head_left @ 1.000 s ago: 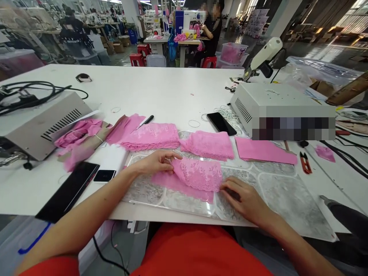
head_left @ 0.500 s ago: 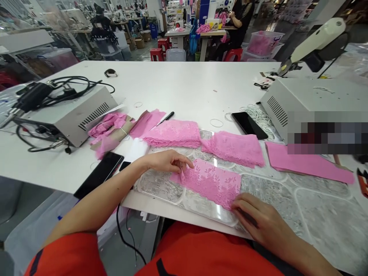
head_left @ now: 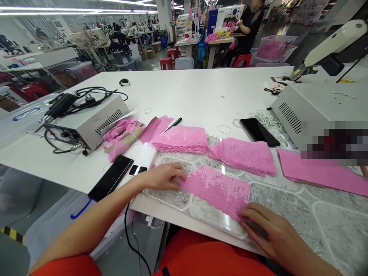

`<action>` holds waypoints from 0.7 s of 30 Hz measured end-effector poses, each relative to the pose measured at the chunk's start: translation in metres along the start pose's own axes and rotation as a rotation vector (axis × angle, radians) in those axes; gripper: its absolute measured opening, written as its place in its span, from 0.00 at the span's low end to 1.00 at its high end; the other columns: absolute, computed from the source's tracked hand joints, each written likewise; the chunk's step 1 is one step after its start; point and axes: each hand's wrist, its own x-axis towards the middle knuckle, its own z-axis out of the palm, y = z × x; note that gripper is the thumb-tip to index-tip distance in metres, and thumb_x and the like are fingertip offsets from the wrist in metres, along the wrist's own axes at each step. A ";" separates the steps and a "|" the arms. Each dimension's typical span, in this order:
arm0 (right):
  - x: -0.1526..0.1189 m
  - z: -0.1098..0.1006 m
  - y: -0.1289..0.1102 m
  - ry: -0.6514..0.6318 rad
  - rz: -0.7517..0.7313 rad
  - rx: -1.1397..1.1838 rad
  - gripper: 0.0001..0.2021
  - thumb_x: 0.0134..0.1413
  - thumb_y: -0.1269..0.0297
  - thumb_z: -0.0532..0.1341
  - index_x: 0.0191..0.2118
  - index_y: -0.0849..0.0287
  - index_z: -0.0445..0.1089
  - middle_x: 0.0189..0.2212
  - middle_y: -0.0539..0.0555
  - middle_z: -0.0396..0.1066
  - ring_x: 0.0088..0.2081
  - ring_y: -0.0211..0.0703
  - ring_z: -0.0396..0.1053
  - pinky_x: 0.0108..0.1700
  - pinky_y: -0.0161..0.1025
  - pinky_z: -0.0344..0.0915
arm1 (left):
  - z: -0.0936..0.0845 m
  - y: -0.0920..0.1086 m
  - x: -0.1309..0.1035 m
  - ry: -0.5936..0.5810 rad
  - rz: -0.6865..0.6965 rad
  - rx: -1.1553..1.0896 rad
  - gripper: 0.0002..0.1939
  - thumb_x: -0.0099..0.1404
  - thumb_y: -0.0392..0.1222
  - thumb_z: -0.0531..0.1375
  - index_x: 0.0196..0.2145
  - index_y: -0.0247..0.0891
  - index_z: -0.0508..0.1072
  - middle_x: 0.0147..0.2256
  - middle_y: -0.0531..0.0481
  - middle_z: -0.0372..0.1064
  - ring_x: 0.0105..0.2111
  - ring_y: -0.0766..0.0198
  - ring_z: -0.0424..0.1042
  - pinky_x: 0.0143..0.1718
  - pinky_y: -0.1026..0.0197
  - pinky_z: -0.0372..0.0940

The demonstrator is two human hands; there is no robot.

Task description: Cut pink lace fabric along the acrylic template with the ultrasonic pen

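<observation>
A strip of pink floral lace lies on the grey marble-patterned mat in front of me. My left hand is at its left end, fingers curled down and pinching the edge; the fingertips are partly hidden. At the lower right corner, my right hand holds the lace between thumb and fingers. Behind the strip lie a neat stack of pink lace pieces and a looser pink lace pile.
Left of the mat are a dark phone, a grey machine box with a cabled handpiece, and a tied pink bundle. A pen, another phone, white elastic cord and a pink sheet lie farther back and right.
The head view has tilted up, shifting the scene right and down. My left fingers have drawn back leftward on the lace, whose left end lies flatter. The right hand stays at its corner.
</observation>
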 end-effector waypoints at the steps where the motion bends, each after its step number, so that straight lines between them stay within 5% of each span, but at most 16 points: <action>1: 0.001 0.001 0.000 0.011 -0.002 0.005 0.06 0.61 0.69 0.55 0.40 0.53 0.68 0.34 0.52 0.72 0.32 0.38 0.73 0.32 0.32 0.70 | 0.006 -0.001 -0.002 0.031 -0.005 0.021 0.07 0.64 0.40 0.62 0.41 0.39 0.74 0.40 0.48 0.67 0.34 0.65 0.68 0.37 0.64 0.63; 5: 0.005 -0.004 -0.002 -0.016 0.038 0.056 0.08 0.62 0.70 0.52 0.36 0.55 0.67 0.29 0.52 0.71 0.29 0.37 0.71 0.30 0.33 0.68 | 0.020 -0.001 -0.006 0.129 -0.013 0.075 0.09 0.70 0.39 0.53 0.37 0.38 0.73 0.40 0.47 0.67 0.37 0.64 0.69 0.40 0.62 0.63; 8: 0.018 -0.023 0.001 -0.118 0.142 0.148 0.10 0.63 0.66 0.51 0.31 0.56 0.66 0.27 0.51 0.69 0.27 0.36 0.67 0.28 0.34 0.65 | 0.009 0.003 -0.001 0.170 -0.008 0.080 0.09 0.69 0.39 0.54 0.33 0.38 0.72 0.36 0.49 0.68 0.35 0.65 0.69 0.38 0.65 0.63; 12: 0.067 -0.055 0.022 -0.072 0.297 0.199 0.14 0.62 0.57 0.52 0.27 0.56 0.64 0.23 0.51 0.66 0.24 0.37 0.62 0.25 0.35 0.60 | -0.034 -0.001 0.020 0.299 -0.079 0.103 0.08 0.67 0.40 0.55 0.32 0.37 0.71 0.31 0.51 0.70 0.30 0.67 0.68 0.32 0.66 0.63; 16: 0.153 -0.077 0.040 0.093 0.295 0.175 0.13 0.57 0.58 0.56 0.25 0.58 0.65 0.20 0.49 0.64 0.23 0.36 0.59 0.26 0.36 0.56 | -0.094 -0.019 0.038 0.476 -0.171 0.178 0.10 0.65 0.45 0.54 0.32 0.38 0.72 0.32 0.50 0.71 0.31 0.65 0.68 0.32 0.64 0.62; 19: 0.213 -0.074 0.042 0.266 0.171 0.147 0.08 0.54 0.64 0.57 0.27 0.59 0.68 0.24 0.51 0.68 0.26 0.37 0.61 0.31 0.37 0.58 | -0.125 -0.034 0.031 0.595 -0.222 0.263 0.13 0.64 0.49 0.54 0.34 0.38 0.72 0.36 0.48 0.71 0.35 0.62 0.68 0.35 0.62 0.62; 21: 0.240 -0.060 0.041 0.254 0.120 0.145 0.05 0.53 0.68 0.57 0.29 0.60 0.69 0.28 0.52 0.69 0.30 0.38 0.63 0.34 0.37 0.60 | -0.130 -0.044 0.017 0.611 -0.237 0.317 0.15 0.63 0.51 0.54 0.33 0.38 0.73 0.36 0.47 0.71 0.35 0.61 0.68 0.34 0.62 0.62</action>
